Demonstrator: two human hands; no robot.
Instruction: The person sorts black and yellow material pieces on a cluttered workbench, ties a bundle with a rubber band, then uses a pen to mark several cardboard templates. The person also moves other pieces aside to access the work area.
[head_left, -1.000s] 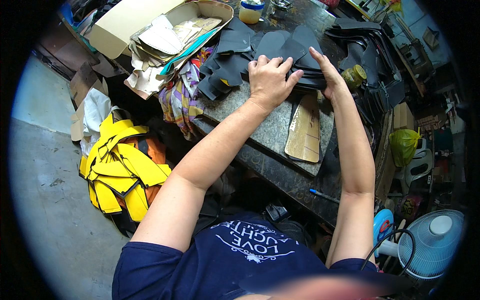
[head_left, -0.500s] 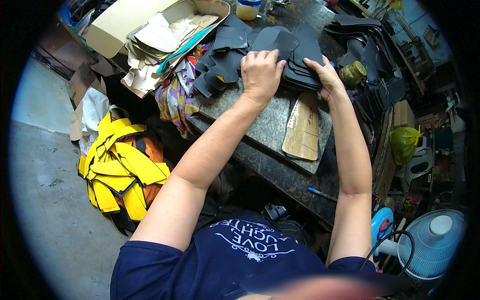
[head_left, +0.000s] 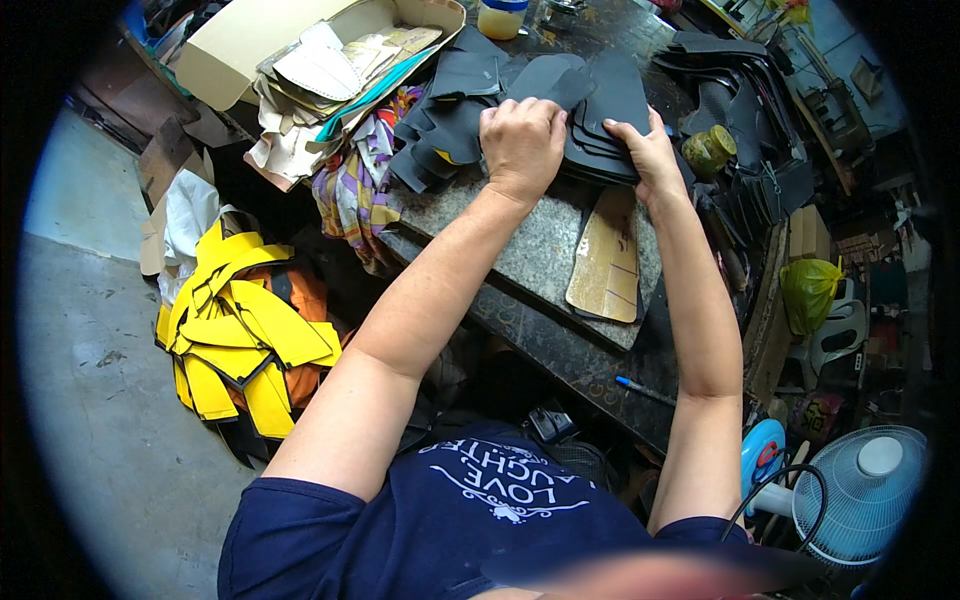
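My left hand (head_left: 522, 140) is closed in a fist on the near edge of a stack of dark grey cut pieces (head_left: 600, 100) lying on a speckled stone slab (head_left: 540, 250). My right hand (head_left: 650, 155) lies flat against the right edge of the same stack, fingers gripping its side. A tan cardboard pattern (head_left: 607, 262) rests on the slab just below my right hand. More dark cut pieces (head_left: 450, 110) are piled left of my left hand.
A cardboard box (head_left: 270, 45) of pale patterns stands at the back left beside patterned cloth (head_left: 355, 185). Yellow cut pieces (head_left: 240, 340) lie on the floor. A small jar (head_left: 708, 150), black pieces (head_left: 740, 110), a blue pen (head_left: 640, 390) and a fan (head_left: 860, 495) are at right.
Both hands have closed in on the dark stack; my left hand has curled into a fist on its near edge and the stack sits more gathered between my hands.
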